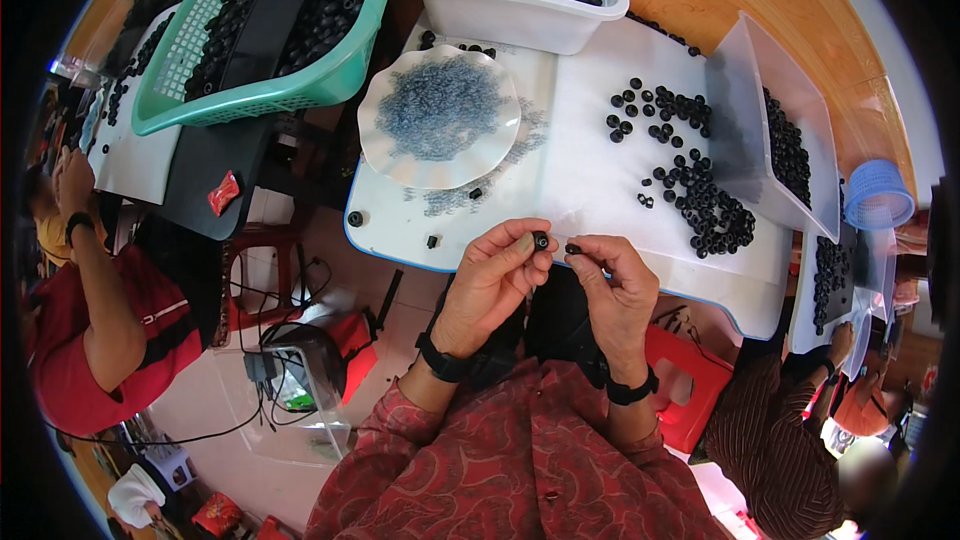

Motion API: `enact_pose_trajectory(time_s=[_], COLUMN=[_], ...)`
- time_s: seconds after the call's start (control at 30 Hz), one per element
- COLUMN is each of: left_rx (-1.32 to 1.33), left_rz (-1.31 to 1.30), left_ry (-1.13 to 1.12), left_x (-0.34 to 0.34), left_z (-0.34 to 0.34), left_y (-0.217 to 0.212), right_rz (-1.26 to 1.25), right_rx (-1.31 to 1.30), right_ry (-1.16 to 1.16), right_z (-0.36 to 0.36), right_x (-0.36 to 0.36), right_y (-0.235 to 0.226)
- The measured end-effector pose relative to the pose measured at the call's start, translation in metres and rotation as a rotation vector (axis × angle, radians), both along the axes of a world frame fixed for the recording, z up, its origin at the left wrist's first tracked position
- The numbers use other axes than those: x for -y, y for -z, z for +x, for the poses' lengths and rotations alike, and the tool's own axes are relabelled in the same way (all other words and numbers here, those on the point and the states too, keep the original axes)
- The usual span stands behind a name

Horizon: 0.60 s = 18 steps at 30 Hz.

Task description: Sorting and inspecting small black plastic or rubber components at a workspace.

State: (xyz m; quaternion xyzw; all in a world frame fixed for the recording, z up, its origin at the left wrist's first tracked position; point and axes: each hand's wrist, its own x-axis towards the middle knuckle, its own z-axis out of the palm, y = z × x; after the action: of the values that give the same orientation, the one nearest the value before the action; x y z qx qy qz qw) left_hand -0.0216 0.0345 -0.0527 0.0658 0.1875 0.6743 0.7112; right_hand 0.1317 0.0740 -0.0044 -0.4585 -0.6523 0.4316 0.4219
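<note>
Above the table's near edge, my left hand (488, 282) is closed, holding a round black plastic piece (541, 240) with a hole between thumb and fingers. My right hand (620, 298) pinches a smaller black plastic piece (573, 249) at its fingertips. The two pieces face each other, a short gap apart. Beyond my left hand is a white scalloped plate (378, 145) heaped with tiny metal coil springs (440, 105), and more springs lie scattered beside it. Loose black round pieces (715, 215) spread over the white sheet beyond my right hand.
A green basket (300, 92) and a white tub (530, 20) hold many black pieces; a dark phone-like slab (270, 25) lies in the basket. A clear bin (755, 120) lies tipped at right, near a blue basket (880, 195). Other people sit on both sides.
</note>
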Motion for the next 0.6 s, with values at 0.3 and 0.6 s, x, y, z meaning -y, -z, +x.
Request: enact_pose_trajectory(time_s=[0.3,0.6], left_rx=[0.090,0.192], left_rz=[0.009,0.046], left_ry=[-0.009,-0.020], left_x=[0.0006,0.0012], left_z=[0.0012,0.0056], left_y=[-0.0016,0.0037], right_rz=[0.052,0.092], right_rx=[0.012,-0.013], right_ry=[-0.067,-0.055], right_z=[-0.0021,-0.0040], right_x=[-0.0025,-0.0045], right_y=[0.0024,-0.0017])
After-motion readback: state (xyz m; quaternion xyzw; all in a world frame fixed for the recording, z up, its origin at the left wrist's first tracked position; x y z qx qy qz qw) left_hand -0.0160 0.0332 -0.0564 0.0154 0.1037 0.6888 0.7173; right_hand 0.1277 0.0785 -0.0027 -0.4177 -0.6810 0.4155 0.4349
